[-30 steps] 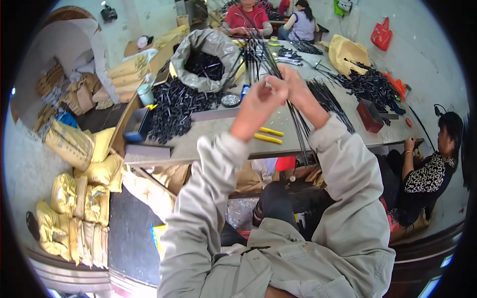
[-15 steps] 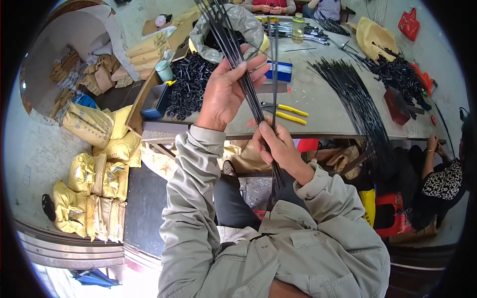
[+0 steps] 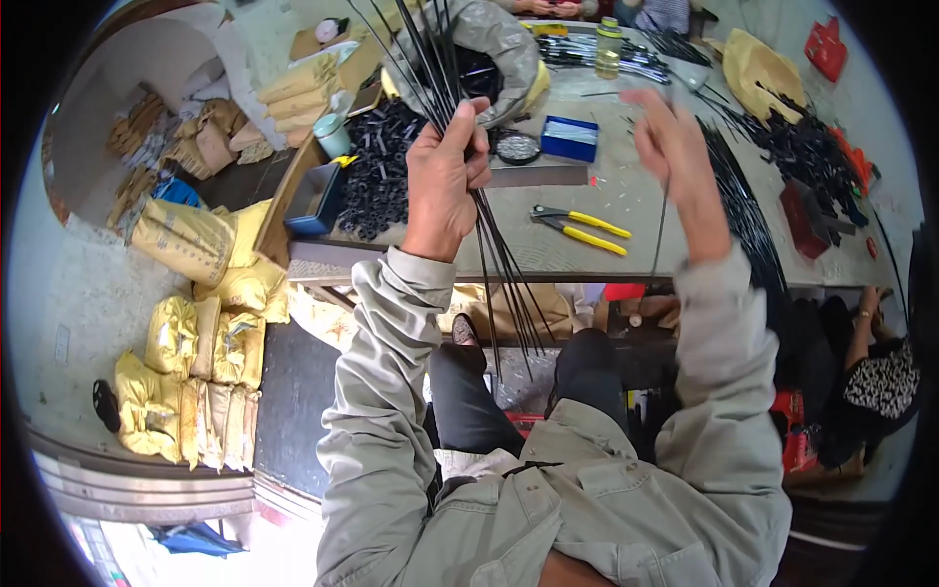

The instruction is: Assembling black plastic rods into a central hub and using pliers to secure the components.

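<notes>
My left hand (image 3: pixel 442 186) is closed round a bundle of thin black rods (image 3: pixel 446 78), held upright over the table's near edge. The rods fan out above the fist, and their lower ends spread below the table's edge. My right hand (image 3: pixel 677 147), blurred by motion, is raised over the right part of the table with its fingers partly bent. One thin dark rod (image 3: pixel 661 225) hangs down from it. Beside it lies a long pile of black rods (image 3: pixel 738 191). Yellow-handled cutting pliers (image 3: pixel 593 240) rest on the table between my hands.
A blue box (image 3: pixel 570 139) and a round dish (image 3: pixel 517 148) stand past the pliers. Short black tubes (image 3: pixel 372 191) fill the left tray. Behind are a lined sack (image 3: pixel 499 49) and a bottle (image 3: pixel 607 54). A person (image 3: pixel 875 377) sits at the right; others are across the table.
My right hand has left the lower part of the bundle and moved right and away, with a single rod. The bundle stays in my left hand, its lower ends now spread apart.
</notes>
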Action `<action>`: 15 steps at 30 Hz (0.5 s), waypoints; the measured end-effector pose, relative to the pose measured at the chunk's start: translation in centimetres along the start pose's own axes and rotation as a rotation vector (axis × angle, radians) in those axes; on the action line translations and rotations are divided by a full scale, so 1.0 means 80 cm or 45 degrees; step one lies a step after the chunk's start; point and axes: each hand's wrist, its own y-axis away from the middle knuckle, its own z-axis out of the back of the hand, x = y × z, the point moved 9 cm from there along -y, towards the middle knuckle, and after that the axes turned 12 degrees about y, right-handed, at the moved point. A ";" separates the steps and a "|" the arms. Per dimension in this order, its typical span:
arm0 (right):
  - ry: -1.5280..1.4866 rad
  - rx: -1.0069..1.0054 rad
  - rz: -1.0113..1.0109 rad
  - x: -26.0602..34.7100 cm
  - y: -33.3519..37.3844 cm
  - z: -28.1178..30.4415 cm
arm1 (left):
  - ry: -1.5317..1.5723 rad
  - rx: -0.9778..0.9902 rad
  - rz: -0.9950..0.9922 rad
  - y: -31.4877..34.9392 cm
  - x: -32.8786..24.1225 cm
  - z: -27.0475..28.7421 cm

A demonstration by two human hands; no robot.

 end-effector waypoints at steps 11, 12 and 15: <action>1.216 -0.317 0.442 -0.051 -0.149 0.040 | -0.172 -0.055 0.053 0.008 0.037 -0.016; 1.308 -0.364 0.368 -0.059 -0.158 0.059 | -0.131 -0.057 0.102 0.009 0.042 -0.013; 1.166 -0.603 0.310 -0.074 -0.192 0.136 | -0.066 -0.070 0.186 0.008 0.052 -0.018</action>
